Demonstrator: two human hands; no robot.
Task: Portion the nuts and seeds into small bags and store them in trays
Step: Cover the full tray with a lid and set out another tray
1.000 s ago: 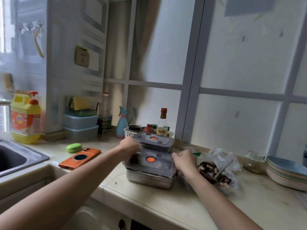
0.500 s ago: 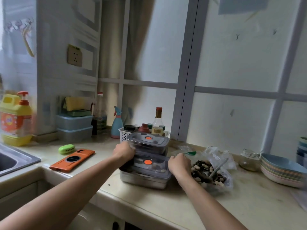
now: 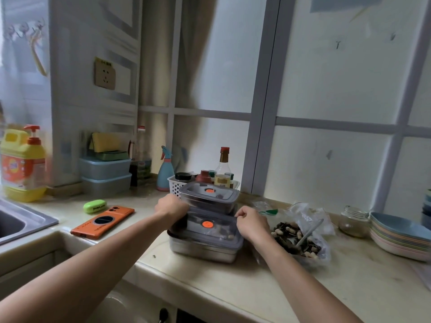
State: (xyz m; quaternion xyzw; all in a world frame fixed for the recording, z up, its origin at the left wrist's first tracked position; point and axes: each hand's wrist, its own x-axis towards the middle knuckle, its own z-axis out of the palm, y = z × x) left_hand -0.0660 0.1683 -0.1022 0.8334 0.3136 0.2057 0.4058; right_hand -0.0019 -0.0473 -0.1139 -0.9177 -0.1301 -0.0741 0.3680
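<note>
Lettering on the green case (image 3: 95, 206) and the orange-labelled detergent (image 3: 22, 164) is showing too blurred to read. On the pale counter (image 3: 279, 287), 3 stacked trays (image 3: 203, 250) are sitting just left of the open nut bag (image 3: 300, 236), the left hand (image 3: 171, 207) gripping the middle tray's left end and the right hand (image 3: 251, 223) pinching its lid (image 3: 217, 223) at the right edge. A sink (image 3: 14, 220) is lying far left, stacked bowls (image 3: 398, 236) far right, and white panelled walls (image 3: 338, 78) are rising behind.

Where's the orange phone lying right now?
Head view: the orange phone lies flat on the counter, left of the stacked trays, just in front of the green case and right of the sink.
</note>
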